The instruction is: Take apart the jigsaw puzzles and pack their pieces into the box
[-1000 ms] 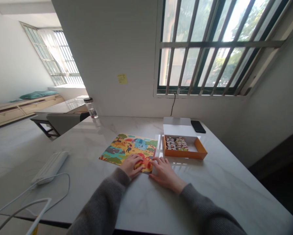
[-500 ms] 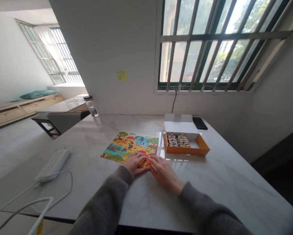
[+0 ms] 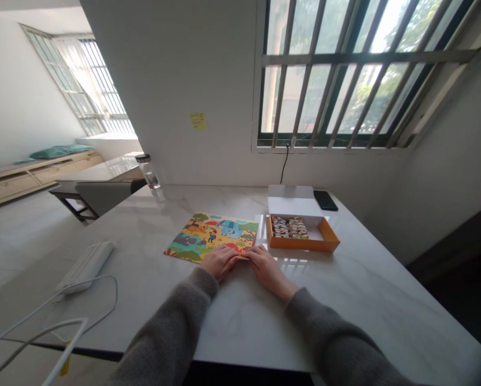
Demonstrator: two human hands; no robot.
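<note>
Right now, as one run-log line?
left hand: on picture sheet, near edge | right hand: on its near-right corner | orange box: open

The head camera looks forward and down across the table (image 3: 244, 321) toward a wall (image 3: 220, 155) with a barred window (image 3: 337, 96).

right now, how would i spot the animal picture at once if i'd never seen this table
Start at the pale marbled table below the large barred window. Look left of the open orange box, where the left hand and right hand meet the near edge of the picture. It is flat and bright, with a blue elephant, while the box has plain orange sides.
</note>
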